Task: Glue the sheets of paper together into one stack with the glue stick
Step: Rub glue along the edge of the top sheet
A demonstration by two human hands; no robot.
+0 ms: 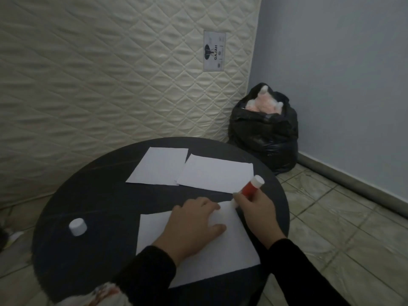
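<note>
In the head view, a round dark desk (92, 195) is seen from above, and three white sheets are laid on it. The near sheet (220, 257) is pressed down by the left hand (196, 224), which lies flat and spread, with nothing grasped; it is probably kept there so that the paper does not slide while glue is rubbed on. The right hand (256, 208) is closed around the glue stick (251, 187), a red tube whose white end points up and away, while the working end is turned down to the far right corner of the near sheet. The tip itself is hidden by the fingers, so it cannot be told if it touches the paper. The cap (77, 227) is set on the desk to the left, well apart from the sheets, likely so that it stays out of the way. Two more sheets, the left sheet (159, 166) and the right sheet (216, 173), are placed side by side at the far part of the desk, their edges slightly overlapped; they seem to wait for their turn. The gluing is judged to be at its beginning, since no sheets are stacked yet.
</note>
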